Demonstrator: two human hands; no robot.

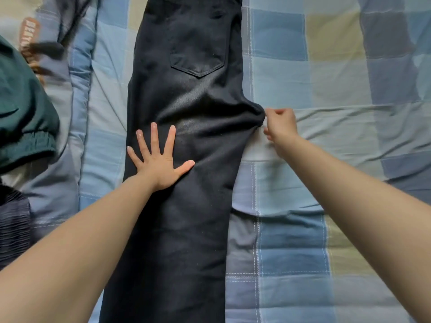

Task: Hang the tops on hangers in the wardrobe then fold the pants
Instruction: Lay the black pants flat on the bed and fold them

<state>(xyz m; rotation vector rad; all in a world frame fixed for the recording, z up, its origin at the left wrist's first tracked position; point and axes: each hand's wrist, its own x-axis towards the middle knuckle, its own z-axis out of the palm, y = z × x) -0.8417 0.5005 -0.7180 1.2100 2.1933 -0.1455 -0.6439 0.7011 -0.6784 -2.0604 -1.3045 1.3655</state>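
Head view: black pants lie lengthwise on a checked blue quilt, folded leg over leg, back pocket facing up. The left hand lies flat on the fabric near the left edge, fingers straight and spread apart, palm down. The right hand is at the right edge, where the crotch point juts out; its fingers are curled and pinch that fabric tip (the exact contact is partly hidden by the knuckles). A dark green garment lies at the far left, apart from the pants.
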